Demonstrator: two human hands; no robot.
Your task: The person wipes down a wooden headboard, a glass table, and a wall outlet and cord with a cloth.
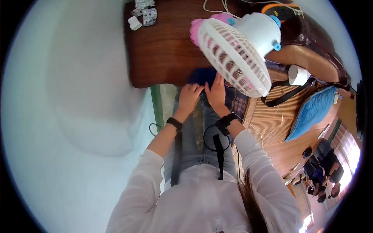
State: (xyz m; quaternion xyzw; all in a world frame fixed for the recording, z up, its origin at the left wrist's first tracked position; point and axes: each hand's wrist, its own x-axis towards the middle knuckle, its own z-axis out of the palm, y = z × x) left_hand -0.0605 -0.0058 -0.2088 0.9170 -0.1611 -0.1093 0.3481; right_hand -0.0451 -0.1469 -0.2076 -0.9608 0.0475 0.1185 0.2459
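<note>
A dark blue cloth (203, 76) lies at the near edge of the brown wooden table (167, 50). My left hand (189, 98) has its fingers bent and closed on the cloth's near edge. Beside it, my right hand (216, 93) grips the same edge, thumb towards the left hand and the other fingers stretched along the cloth. The white fan (241, 54) stands just to the right, its guard close to my right fingers. Part of the cloth is hidden under the fan's guard.
Crumpled patterned packaging (149, 16) and a small white piece (135, 23) sit at the table's far left. To the right are a white cup-like object (298, 75), a black strap (278, 101), a blue cushion (312, 112) and thin white cables. People (324, 167) are in the background.
</note>
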